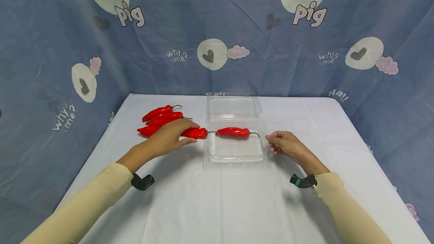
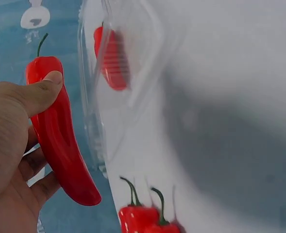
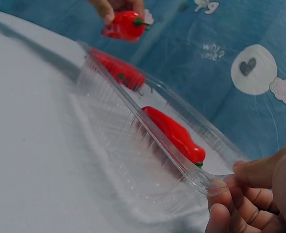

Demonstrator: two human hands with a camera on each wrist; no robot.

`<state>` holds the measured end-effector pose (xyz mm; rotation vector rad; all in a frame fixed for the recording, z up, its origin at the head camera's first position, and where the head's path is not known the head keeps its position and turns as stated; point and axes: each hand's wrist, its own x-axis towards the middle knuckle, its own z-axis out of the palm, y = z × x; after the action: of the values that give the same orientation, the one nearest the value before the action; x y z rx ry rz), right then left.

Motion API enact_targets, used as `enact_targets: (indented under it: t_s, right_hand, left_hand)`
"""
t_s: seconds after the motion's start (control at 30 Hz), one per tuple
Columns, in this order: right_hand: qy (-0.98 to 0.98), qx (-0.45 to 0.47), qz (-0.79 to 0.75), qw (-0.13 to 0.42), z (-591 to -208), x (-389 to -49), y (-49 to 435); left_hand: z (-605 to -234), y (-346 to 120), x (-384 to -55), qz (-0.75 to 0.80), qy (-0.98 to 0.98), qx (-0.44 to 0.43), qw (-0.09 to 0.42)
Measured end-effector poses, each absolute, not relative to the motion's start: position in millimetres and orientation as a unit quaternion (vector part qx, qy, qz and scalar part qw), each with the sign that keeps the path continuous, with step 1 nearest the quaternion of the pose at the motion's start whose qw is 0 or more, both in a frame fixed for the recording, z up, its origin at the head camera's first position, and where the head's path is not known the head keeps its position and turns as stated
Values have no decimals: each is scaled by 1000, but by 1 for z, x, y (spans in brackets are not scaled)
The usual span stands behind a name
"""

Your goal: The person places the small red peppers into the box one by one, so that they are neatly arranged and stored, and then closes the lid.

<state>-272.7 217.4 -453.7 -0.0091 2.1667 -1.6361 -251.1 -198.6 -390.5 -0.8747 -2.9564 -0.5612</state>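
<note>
Our left grip [image 1: 169, 137] holds a red chili pepper [image 1: 196, 133]; our right grip [image 1: 286, 146] pinches a clear plastic clamshell [image 1: 234, 149], another pepper [image 1: 233, 132] inside.

Blue "pig"-print backdrop [image 1: 149, 74] behind a white, seemingly cloth-covered table [image 1: 237, 206].

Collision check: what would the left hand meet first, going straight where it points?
Likely the left rim of the clear container, ahead of the left hand and its red pepper; height is unclear, so they might pass over.
</note>
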Motion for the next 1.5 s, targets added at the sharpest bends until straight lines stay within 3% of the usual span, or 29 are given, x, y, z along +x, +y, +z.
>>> enact_targets:
  t_s: [1.17,1.5]
  right_hand:
    - [774,8,-597,211,-452,-275,220]
    - [772,-1,-597,219,-450,-273,220]
  left_hand:
    - [-407,-85,-284,-199,-905,-374,-30]
    - [-422,-61,-289,-157,-917,-358,-76]
